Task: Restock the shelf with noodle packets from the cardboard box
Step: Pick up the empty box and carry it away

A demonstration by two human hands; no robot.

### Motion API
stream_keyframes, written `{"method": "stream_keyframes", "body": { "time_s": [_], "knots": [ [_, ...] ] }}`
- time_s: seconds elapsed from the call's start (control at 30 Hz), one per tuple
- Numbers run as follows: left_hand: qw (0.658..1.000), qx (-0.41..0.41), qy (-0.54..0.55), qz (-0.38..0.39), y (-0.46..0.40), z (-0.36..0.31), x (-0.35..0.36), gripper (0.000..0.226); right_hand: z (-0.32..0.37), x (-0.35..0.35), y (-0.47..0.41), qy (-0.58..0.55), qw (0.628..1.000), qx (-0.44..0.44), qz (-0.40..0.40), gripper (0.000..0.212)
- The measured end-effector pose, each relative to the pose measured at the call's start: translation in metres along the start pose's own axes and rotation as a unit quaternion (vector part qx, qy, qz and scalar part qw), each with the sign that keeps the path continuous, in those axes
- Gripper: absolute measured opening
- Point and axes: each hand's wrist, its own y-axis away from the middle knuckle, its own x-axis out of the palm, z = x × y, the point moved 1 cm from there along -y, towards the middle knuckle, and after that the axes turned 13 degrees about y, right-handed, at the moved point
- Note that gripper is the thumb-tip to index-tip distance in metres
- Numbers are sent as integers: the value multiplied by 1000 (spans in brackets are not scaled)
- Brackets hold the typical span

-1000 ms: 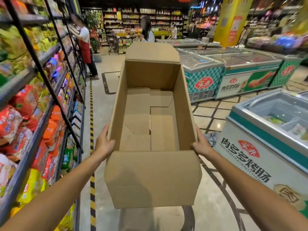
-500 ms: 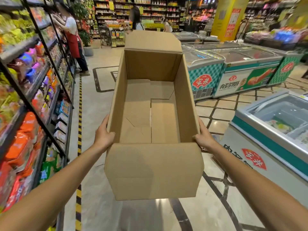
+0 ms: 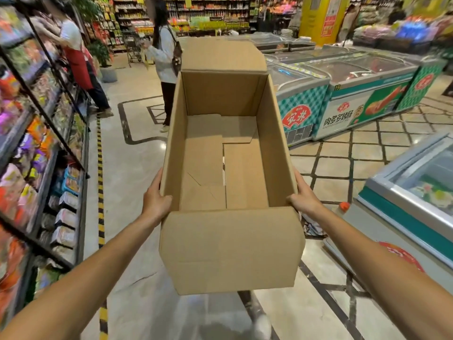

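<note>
Cardboard box (image 3: 230, 251), seen empty, gripped at its side walls by left hand (image 3: 155, 201) and right hand (image 3: 304, 199); restocking judged finished, disposal or refilling called for next.

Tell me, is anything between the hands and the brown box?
No. The left hand and right hand grip the sides of the open brown cardboard box directly. It holds no noodle packets.
</note>
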Motion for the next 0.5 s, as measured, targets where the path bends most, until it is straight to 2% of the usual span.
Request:
{"method": "stream_keyframes", "body": {
  "time_s": [0.17,0.33,0.5],
  "knots": [
    [1000,-3,-1,-6,-105,9,50,77,-11,-16,-122,-18,1000,-10,18,102],
    [998,-42,-7,-54,-205,7,96,84,-18,-39,-255,-3,999,-36,27,104],
    [996,-42,-23,-72,-286,5,142,83,-27,-59,-369,13,998,-38,46,103]
  ]
}}
